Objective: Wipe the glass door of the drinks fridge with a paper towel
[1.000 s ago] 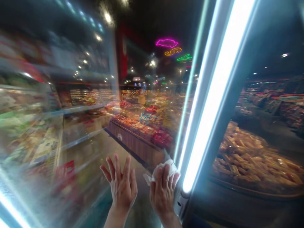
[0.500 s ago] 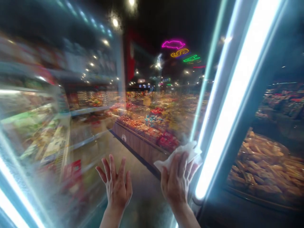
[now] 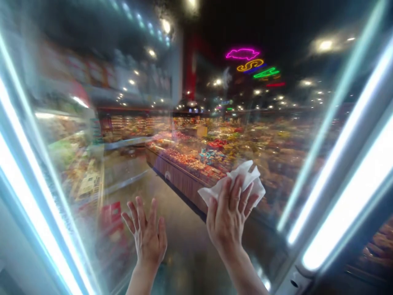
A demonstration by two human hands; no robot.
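Note:
My left hand (image 3: 149, 231) is raised palm-forward, its fingers spread and nothing in it. It appears to rest against a glass pane (image 3: 181, 254), though contact is hard to confirm. Up and to the right, my right hand (image 3: 229, 213) presses a crumpled white paper tissue (image 3: 248, 176) flat toward the same glass, with the fingers stretched over it. Part of the tissue lies hidden beneath those fingers. Smears and haze show on the pane.
A bright light tube (image 3: 350, 196) slants along the right edge of the pane, and another light tube (image 3: 33, 221) along the left. Through or reflected in the glass appear a wood-sided display counter (image 3: 178, 176) heaped with goods, stocked shelves (image 3: 132, 125) and neon signs (image 3: 250, 64).
The view has turned leftward, so the right light tube sits farther right. My right hand and the tissue are now well apart from that tube and slightly higher. My left hand stays spread.

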